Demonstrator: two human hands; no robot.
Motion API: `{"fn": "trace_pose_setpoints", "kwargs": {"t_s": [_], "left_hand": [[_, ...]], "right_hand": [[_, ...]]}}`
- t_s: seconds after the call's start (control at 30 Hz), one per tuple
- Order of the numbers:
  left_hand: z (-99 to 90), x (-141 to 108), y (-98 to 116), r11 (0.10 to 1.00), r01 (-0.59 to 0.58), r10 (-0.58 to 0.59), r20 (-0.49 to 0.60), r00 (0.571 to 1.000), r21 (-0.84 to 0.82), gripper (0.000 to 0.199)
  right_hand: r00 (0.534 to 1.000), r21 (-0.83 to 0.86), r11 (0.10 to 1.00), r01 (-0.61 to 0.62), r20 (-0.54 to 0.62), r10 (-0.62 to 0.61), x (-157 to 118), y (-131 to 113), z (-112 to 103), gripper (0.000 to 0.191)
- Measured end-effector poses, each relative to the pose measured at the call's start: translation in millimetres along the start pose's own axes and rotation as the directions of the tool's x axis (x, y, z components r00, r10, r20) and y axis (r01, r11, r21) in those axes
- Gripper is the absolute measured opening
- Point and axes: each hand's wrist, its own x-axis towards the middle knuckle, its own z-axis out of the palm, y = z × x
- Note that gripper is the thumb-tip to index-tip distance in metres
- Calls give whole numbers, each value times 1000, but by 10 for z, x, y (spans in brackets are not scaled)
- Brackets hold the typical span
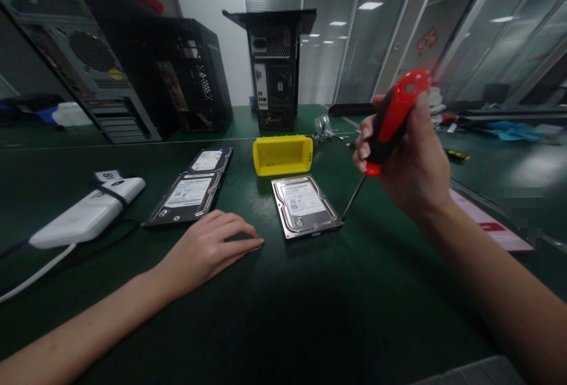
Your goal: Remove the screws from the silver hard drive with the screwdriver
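Right of flat silver metal hard drive (pixel 305 203), right hand (pixel 414 163) is gripping red-black plastic-handled screwdriver (pixel 398 113), likely for control; left hand (pixel 215 246) is resting opposite, loosely spread.

The left forearm (pixel 133 297), lower left of the frame, is bare, marked by a small spot (pixel 90 324); the right forearm (pixel 496 273), lower right, is bare too. Left grip (pixel 211 250) and right grip (pixel 419 175): bare, slim-fingered.

Bin (pixel 283 169) behind hard drive (pixel 305 202); screwdriver (pixel 390 124) right, seemingly touching.
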Motion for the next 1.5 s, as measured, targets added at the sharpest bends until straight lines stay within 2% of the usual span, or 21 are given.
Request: {"fn": "trace_pose_setpoints", "kwargs": {"t_s": [0.1,0.2,0.37,0.5,0.6,0.73,0.83,1.07,1.23,1.37,1.5], "left_hand": [[-6,14,22,996,-65,68,-51,996,60,24],[-9,23,43,993,-83,89,-64,994,84,24],[0,29,51,996,-63,67,-65,996,69,19],[-1,36,56,997,-55,58,-77,995,45,16],[-9,43,59,998,-53,56,-82,995,35,16],[-15,47,59,998,-55,57,-73,996,34,15],[-20,47,64,998,-52,55,-74,996,36,14],[-41,69,80,999,-27,29,-46,999,33,12],[-40,70,79,999,-31,32,-50,998,21,10],[-25,56,72,999,-34,36,-69,997,23,12],[-18,48,66,999,-25,26,-70,997,21,12]], "right_hand": [[999,-20,999,42,-16,-43,20,-19,9,38],[998,-46,997,64,-14,-64,31,-39,23,41],[1000,-10,1000,8,0,-8,18,-60,26,41],[998,56,998,-32,64,29,1,-72,8,52],[996,62,997,-39,82,34,-5,-82,5,44],[998,51,997,-59,20,58,-5,-115,11,45],[997,43,996,-80,15,79,-2,-143,16,44],[1000,-52,999,-1,18,2,35,-100,18,47],[999,27,1000,-14,31,13,16,-82,9,51],[996,49,999,-20,93,15,-8,-93,0,42],[997,36,999,-22,69,19,1,-73,-10,35]]}}
